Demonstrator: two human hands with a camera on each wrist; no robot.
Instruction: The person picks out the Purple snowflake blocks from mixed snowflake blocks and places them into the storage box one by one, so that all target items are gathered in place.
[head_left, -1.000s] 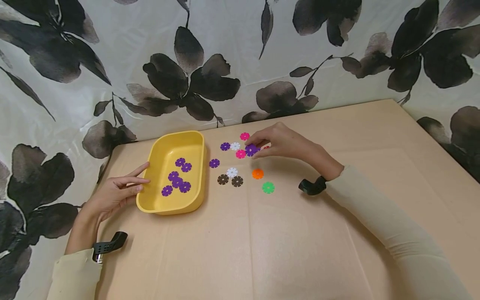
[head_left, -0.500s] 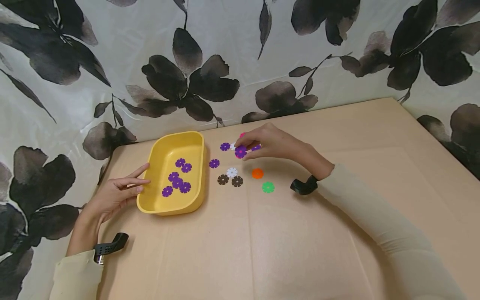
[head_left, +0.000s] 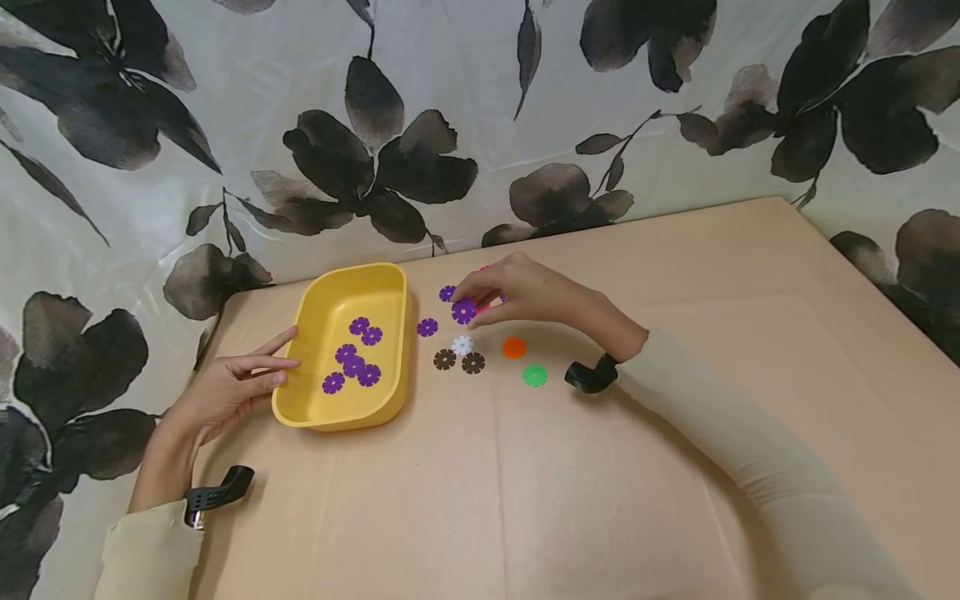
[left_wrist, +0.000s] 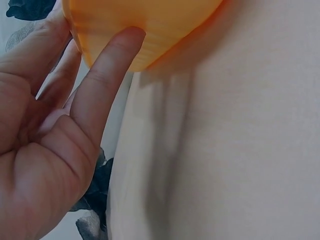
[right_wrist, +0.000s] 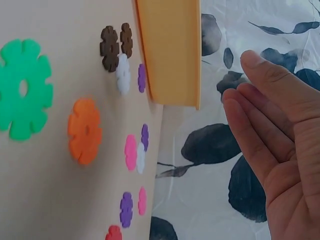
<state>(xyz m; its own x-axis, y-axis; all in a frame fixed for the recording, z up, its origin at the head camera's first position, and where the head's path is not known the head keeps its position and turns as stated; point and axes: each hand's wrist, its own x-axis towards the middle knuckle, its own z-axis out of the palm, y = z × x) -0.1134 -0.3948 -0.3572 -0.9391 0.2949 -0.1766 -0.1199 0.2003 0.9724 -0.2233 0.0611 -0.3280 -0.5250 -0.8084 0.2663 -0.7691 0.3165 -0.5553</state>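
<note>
In the head view my right hand (head_left: 528,292) pinches a purple notched plastic disc (head_left: 463,312) between thumb and fingertips, above other discs on the table. That held disc does not show in the right wrist view, where the thumb and fingers (right_wrist: 280,95) are seen from the palm side. My left hand (head_left: 225,387) touches the left side of a yellow tray (head_left: 408,367) with nearly straight fingers. The left wrist view has one fingertip against the tray's outer wall (left_wrist: 165,25). Several purple discs (head_left: 352,365) lie in the tray.
On the table (head_left: 585,492) lie a white disc (head_left: 462,344), brown discs (head_left: 473,362), an orange disc (head_left: 513,347), a green disc (head_left: 535,376) and a loose purple disc (head_left: 427,327). Pink and red discs (right_wrist: 114,233) are partly hidden by my right hand. Floral fabric (head_left: 420,67) hangs behind.
My right hand has moved left toward the tray with the purple disc in its fingertips. My left hand and the tray have stayed in place.
</note>
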